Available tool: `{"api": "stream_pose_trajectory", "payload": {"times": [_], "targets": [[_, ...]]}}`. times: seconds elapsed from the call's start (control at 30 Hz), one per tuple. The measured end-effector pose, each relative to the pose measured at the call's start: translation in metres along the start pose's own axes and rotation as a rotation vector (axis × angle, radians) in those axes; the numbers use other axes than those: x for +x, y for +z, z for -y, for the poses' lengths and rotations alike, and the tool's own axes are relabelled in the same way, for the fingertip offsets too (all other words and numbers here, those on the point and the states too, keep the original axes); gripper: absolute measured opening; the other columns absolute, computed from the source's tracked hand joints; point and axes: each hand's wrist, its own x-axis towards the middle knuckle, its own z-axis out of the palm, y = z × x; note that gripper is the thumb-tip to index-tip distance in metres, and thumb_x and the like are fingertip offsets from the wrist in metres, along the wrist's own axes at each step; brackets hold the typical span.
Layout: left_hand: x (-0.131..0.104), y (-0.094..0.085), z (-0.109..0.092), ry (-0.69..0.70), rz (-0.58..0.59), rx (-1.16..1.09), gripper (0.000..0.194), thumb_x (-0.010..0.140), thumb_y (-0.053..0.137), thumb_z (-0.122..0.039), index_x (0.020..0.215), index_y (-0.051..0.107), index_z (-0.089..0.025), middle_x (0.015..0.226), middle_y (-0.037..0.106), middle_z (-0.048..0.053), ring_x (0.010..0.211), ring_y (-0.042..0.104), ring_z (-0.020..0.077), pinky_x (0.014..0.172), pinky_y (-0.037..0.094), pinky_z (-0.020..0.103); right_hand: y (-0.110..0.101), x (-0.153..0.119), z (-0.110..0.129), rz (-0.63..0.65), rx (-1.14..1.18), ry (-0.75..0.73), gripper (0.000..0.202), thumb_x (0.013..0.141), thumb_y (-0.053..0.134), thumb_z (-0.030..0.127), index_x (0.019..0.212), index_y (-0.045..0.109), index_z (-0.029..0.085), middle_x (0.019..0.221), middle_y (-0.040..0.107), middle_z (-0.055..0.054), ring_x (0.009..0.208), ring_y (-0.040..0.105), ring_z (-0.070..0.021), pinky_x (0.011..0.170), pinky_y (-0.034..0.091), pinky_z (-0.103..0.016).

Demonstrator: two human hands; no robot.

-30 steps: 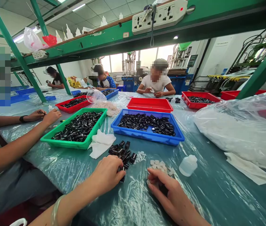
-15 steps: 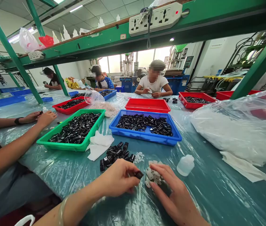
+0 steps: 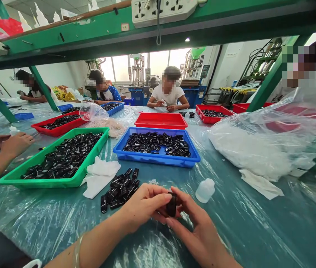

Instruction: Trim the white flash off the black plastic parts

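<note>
A small, glossy black plastic piece (image 3: 171, 204) stands upright between my two hands at the front of the table. My left hand (image 3: 148, 203) pinches it between thumb and fingers. On its other side, my right hand (image 3: 201, 225) has its index finger at the upper end and its thumb low down. Whether a tiny part is also in the right fingers is hidden. Just beyond the left hand lies a loose heap of similar black pieces (image 3: 121, 188). Some tiny white bits (image 3: 153, 182) show behind the hands. A translucent squeeze bottle (image 3: 205, 190) stands right of them.
A blue tray (image 3: 158, 160) and a green tray (image 3: 54, 183) hold many black pieces. Crumpled white tissue (image 3: 100, 173) lies between them. A red tray (image 3: 160, 115) sits behind. A big plastic bag (image 3: 252, 141) lies right. A green shelf beam (image 3: 76, 37) crosses overhead. Co-workers sit around the table.
My right hand has moved from the white pieces to the black piece in my left hand. The piece is now turned upright. The view has swung right.
</note>
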Motion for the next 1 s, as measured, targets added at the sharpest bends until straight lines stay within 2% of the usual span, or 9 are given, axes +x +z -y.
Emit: {"api": "stream_pose_trajectory", "payload": {"times": [0.3,0.43,0.47,0.53,0.6,0.63,0.7,0.83,1.0], "targets": [[-0.005,-0.003,0.007,-0.055,0.009,0.0,0.035,0.078,0.058,-0.044,0.076,0.066,-0.011,0.07,0.066,0.005,0.058,0.059,0.009,0.053,0.046,0.016,0.001,-0.002,0.005,0.122,0.003,0.029,0.044,0.082,0.054,0.02,0.125,0.046,0.02,0.094,0.067,-0.003,0.072,0.062,-0.0132,0.067,0.053,-0.024],[-0.006,-0.004,0.007,-0.044,-0.027,-0.006,0.035,0.076,0.06,-0.044,0.073,0.064,-0.01,0.067,0.065,0.005,0.057,0.06,0.0096,0.053,0.047,0.017,-0.013,0.009,0.017,0.227,-0.068,0.066,0.042,0.083,0.055,0.025,0.124,0.047,0.019,0.099,0.067,-0.006,0.075,0.062,-0.0157,0.068,0.052,-0.027],[-0.006,-0.005,0.007,-0.045,-0.045,-0.013,0.035,0.075,0.061,-0.045,0.072,0.063,-0.01,0.067,0.065,0.006,0.058,0.061,0.0107,0.052,0.047,0.018,-0.019,0.012,0.021,0.277,-0.116,0.098,0.037,0.084,0.054,0.029,0.12,0.05,0.02,0.095,0.067,-0.005,0.071,0.062,-0.0159,0.063,0.051,-0.027],[-0.005,-0.005,0.007,-0.054,-0.072,-0.027,0.035,0.075,0.06,-0.045,0.071,0.062,-0.01,0.07,0.067,0.007,0.06,0.064,0.013,0.052,0.047,0.018,-0.031,0.015,0.027,0.392,-0.314,0.196,0.019,0.088,0.046,0.033,0.092,0.061,0.021,0.078,0.068,-0.004,0.059,0.061,-0.0166,0.054,0.047,-0.028],[-0.005,-0.005,0.007,-0.066,-0.07,-0.04,0.032,0.075,0.062,-0.042,0.075,0.063,-0.01,0.078,0.068,0.009,0.063,0.066,0.014,0.051,0.047,0.018,-0.042,0.011,0.028,0.438,-0.632,0.297,0.027,0.086,0.047,0.035,0.065,0.057,0.022,0.066,0.066,-0.006,0.052,0.061,-0.0218,0.046,0.039,-0.031],[-0.004,-0.005,0.008,-0.071,-0.063,-0.049,0.03,0.074,0.063,-0.04,0.078,0.064,-0.01,0.081,0.068,0.009,0.064,0.066,0.0137,0.052,0.047,0.018,-0.045,0.008,0.026,0.464,-0.762,0.326,0.028,0.083,0.05,0.035,0.059,0.055,0.022,0.062,0.066,-0.008,0.051,0.062,-0.0252,0.044,0.036,-0.031],[-0.004,-0.005,0.009,-0.074,-0.054,-0.078,0.028,0.07,0.067,-0.035,0.084,0.064,-0.011,0.084,0.068,0.009,0.064,0.066,0.0131,0.053,0.048,0.019,-0.048,-0.001,0.018,0.501,-0.932,0.335,0.023,0.078,0.055,0.03,0.056,0.053,0.023,0.059,0.067,-0.01,0.051,0.064,-0.0309,0.043,0.03,-0.031],[-0.004,-0.002,0.011,-0.057,-0.027,-0.104,0.027,0.067,0.07,-0.033,0.082,0.065,-0.011,0.082,0.067,0.008,0.064,0.064,0.0132,0.053,0.049,0.021,-0.045,-0.01,0.001,0.511,-0.993,0.262,0.019,0.069,0.053,0.01,0.056,0.05,0.023,0.062,0.069,-0.009,0.054,0.066,-0.0302,0.044,0.026,-0.029],[-0.006,-0.001,0.011,-0.054,0.03,-0.071,0.024,0.067,0.07,-0.03,0.08,0.068,-0.01,0.075,0.064,0.006,0.059,0.062,0.0112,0.049,0.048,0.019,-0.049,-0.001,0.001,0.505,-0.966,0.299,0.025,0.072,0.046,0.011,0.052,0.037,0.024,0.055,0.063,-0.006,0.049,0.061,-0.0254,0.043,0.022,-0.028]]}}
